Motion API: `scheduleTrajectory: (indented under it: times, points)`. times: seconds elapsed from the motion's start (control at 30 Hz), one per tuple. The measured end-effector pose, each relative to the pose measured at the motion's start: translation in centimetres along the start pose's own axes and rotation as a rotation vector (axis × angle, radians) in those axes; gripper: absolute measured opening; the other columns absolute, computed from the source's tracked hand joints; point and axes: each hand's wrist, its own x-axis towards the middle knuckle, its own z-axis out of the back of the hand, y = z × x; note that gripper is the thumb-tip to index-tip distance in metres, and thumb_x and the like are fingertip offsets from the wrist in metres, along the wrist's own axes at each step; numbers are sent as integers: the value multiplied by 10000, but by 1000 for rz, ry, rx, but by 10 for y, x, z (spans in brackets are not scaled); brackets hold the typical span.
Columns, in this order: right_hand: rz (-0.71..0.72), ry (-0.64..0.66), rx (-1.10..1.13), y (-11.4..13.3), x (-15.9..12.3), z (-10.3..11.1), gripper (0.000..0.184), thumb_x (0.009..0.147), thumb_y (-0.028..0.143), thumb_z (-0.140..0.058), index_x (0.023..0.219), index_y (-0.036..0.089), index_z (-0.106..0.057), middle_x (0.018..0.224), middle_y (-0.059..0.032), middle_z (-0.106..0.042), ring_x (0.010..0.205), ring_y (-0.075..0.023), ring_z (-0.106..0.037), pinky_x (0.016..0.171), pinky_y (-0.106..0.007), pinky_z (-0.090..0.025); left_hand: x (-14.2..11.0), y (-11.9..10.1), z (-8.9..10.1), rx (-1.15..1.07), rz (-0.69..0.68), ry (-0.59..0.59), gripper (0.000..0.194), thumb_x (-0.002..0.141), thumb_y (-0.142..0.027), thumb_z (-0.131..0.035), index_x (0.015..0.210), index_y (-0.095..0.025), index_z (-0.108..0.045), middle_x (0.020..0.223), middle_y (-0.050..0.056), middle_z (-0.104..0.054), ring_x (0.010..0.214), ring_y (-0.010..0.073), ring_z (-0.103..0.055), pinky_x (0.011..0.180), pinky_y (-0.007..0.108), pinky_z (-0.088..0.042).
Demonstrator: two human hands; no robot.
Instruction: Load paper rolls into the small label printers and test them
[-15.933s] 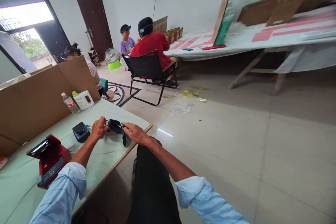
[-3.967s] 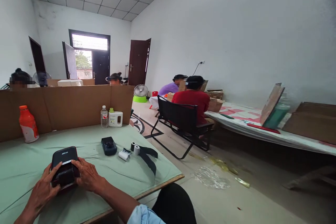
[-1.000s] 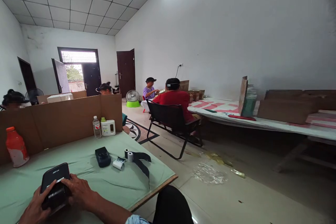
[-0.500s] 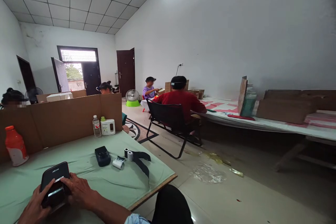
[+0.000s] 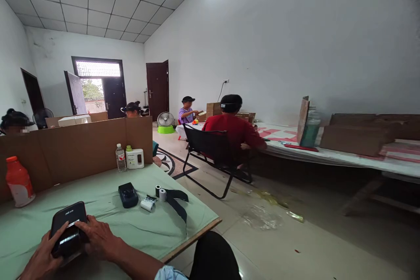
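At the lower left, a glossy black thermal printer (image 5: 68, 227) with small white lettering sits on the green-covered table (image 5: 138, 236). My left hand (image 5: 44, 251) is wrapped round its left side, with the thumb on the front. On the other side my right hand (image 5: 98, 236) grips the right edge, thumb pressing near the light strip across the middle. Both hands hide part of the printer's sides. Beyond my right hand lie a smaller black device (image 5: 127, 195), a white paper roll (image 5: 148, 203), two small upright rolls (image 5: 162, 195) and a curled black strip (image 5: 177, 204).
A cardboard partition (image 5: 85, 153) stands along the table's far side. An orange bottle (image 5: 19, 181), a clear bottle (image 5: 120, 157) and a white jug (image 5: 134, 158) stand before it. A person in red (image 5: 229, 131) sits on a black folding chair (image 5: 206, 144) near clear plastic (image 5: 262, 217) on the floor.
My hands and the printer stay almost where they were. The person in red has leaned a little to the right, and that person's arm has shifted.
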Motion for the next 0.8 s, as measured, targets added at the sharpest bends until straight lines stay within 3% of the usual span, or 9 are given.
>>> scheduleTrajectory:
  times: [0.23, 0.53, 0.8]
  points:
    - [-11, 24, -8, -2, 3, -2, 850, 807, 339, -759, 1556, 401, -362, 1431, -101, -537, 1158, -344, -672, 914, -500, -590, -2, -3, 1, 15, 2, -8, 708, 702, -300, -572, 1405, -253, -641, 1259, 85, -676, 1076, 275, -716, 877, 324, -601]
    - [2, 10, 1, -2, 1, -1, 841, 818, 305, -730, 1557, 425, -346, 1435, -85, -540, 1160, -328, -673, 904, -478, -593, -3, -12, 3, 2, 22, 2, 694, 702, -313, -566, 1389, -252, -646, 1152, 67, -704, 1000, 273, -717, 844, 330, -597]
    - [-2, 1, -3, -4, 2, -5, 830, 813, 316, -714, 1552, 394, -346, 1412, -86, -537, 1123, -312, -677, 908, -474, -587, -3, -7, 0, -15, 18, -17, 701, 727, -366, -569, 1410, -213, -622, 1072, 74, -711, 940, 276, -720, 812, 345, -596]
